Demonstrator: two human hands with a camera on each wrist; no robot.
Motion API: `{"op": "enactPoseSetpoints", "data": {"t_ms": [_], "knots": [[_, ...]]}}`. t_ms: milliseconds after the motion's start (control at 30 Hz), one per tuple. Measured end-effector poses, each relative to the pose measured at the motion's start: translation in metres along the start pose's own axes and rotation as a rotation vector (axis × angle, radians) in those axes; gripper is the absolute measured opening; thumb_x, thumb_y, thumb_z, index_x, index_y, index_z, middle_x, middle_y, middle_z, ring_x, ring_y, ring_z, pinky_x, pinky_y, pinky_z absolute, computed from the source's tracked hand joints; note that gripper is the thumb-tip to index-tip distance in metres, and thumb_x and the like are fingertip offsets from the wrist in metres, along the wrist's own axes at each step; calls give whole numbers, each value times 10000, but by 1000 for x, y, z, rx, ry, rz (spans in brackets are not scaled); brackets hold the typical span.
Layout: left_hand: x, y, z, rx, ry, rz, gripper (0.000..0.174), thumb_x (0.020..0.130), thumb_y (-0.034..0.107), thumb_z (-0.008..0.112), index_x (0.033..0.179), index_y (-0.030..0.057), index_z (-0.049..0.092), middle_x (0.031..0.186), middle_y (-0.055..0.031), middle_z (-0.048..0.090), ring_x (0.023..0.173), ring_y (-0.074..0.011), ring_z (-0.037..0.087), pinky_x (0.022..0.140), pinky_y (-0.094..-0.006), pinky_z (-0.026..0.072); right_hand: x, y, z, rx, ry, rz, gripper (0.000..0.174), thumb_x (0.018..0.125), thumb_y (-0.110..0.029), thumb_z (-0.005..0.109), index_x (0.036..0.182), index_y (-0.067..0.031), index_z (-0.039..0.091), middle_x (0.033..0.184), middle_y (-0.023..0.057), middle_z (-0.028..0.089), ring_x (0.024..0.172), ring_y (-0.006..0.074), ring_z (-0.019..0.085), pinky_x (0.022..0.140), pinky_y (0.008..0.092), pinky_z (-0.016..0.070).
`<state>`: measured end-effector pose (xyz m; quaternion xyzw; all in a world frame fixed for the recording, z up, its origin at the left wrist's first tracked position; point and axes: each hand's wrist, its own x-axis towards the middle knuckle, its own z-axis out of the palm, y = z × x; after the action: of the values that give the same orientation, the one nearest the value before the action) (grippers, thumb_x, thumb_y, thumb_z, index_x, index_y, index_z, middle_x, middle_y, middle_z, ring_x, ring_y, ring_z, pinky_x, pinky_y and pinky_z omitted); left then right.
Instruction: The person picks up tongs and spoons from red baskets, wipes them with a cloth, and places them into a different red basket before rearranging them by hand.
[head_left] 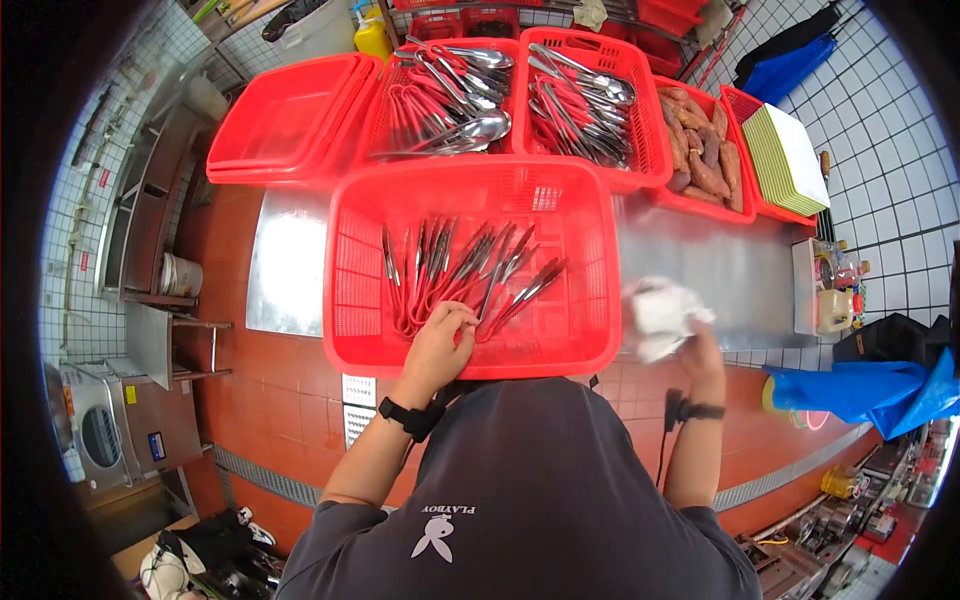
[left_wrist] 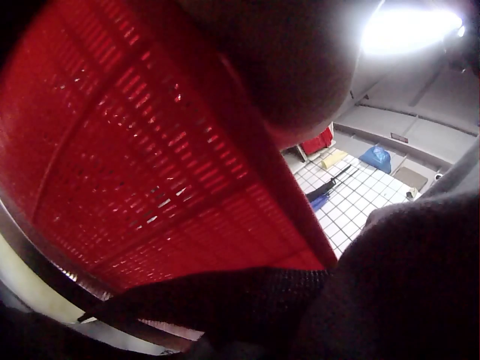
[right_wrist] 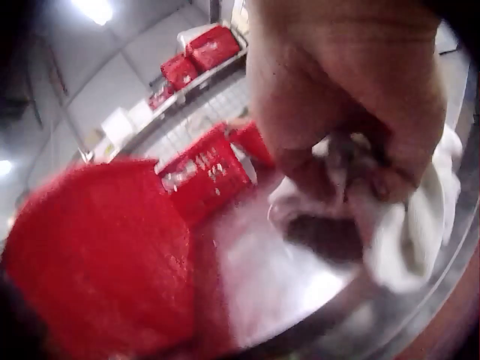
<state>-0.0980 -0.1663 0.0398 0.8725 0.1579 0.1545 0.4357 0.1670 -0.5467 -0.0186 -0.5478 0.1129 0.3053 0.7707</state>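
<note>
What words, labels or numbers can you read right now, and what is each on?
"PLAYBOY": on the person's dark grey shirt, upside down in the head view, beside a white rabbit logo.
Unreadable, too small: labels on the small bottles at the steel counter's right end; stickers on the grey machine at lower left.
Wrist views: no text.

Both arms bare below the sleeve, elbows bent, reaching forward. The left hand [head_left: 440, 338] lies palm down with a straight wrist, its fingers curled under at the knuckles. The tips are hidden, so its grip cannot be told. The right hand [head_left: 700, 345] is out to the right, well apart from the other, with fingers and thumb bunched tight round a white cloth [head_left: 662, 315]. The right wrist view shows the same clench.
</note>
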Motion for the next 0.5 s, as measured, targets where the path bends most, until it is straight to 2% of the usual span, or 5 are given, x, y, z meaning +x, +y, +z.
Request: {"op": "enactPoseSetpoints", "data": {"t_ms": [133, 200, 233, 333, 500], "knots": [[0, 3, 0, -35, -30, -48, 86, 875, 14, 592, 956, -1, 613, 1047, -134, 591, 1018, -304, 599, 909, -359, 474, -12, -41, 22, 386, -180, -229, 436, 962, -233, 511, 1344, -29, 461, 1385, 114, 527, 1239, 281, 534, 1047, 449, 446], [0, 3, 1, -31, -32, -47, 87, 874, 13, 592, 956, -3, 613, 1047, -134, 591, 1017, -304, 598, 909, -359, 474, 7, -26, 12, 520, 136, -266, 418, 991, -262, 456, 1347, -42, 470, 1390, 125, 520, 1291, 296, 491, 1100, 455, 392], [0, 3, 1, -23, -23, -34, 97, 865, 15, 596, 960, 6, 612, 1048, -129, 596, 1008, -310, 608, 885, -365, 490, 24, -3, -8, 462, 166, -239, 355, 989, -245, 451, 1279, -49, 516, 1286, 118, 583, 1150, 269, 575, 931, 411, 502], [1, 3, -1, -10, -7, -19, 105, 858, 17, 600, 963, 15, 610, 1050, -124, 600, 998, -316, 617, 860, -372, 505, 18, 34, -12, 163, 215, 125, 279, 961, -232, 477, 1159, -56, 564, 1042, 91, 645, 852, 207, 622, 655, 332, 504], [0, 1, 0, 12, -12, -18, 96, 862, 20, 597, 958, 14, 607, 1047, -124, 599, 995, -318, 615, 858, -378, 504, -4, 41, 12, -414, 90, 179, 241, 921, -238, 511, 1071, -62, 579, 819, 45, 608, 601, 150, 538, 497, 293, 399]]}}
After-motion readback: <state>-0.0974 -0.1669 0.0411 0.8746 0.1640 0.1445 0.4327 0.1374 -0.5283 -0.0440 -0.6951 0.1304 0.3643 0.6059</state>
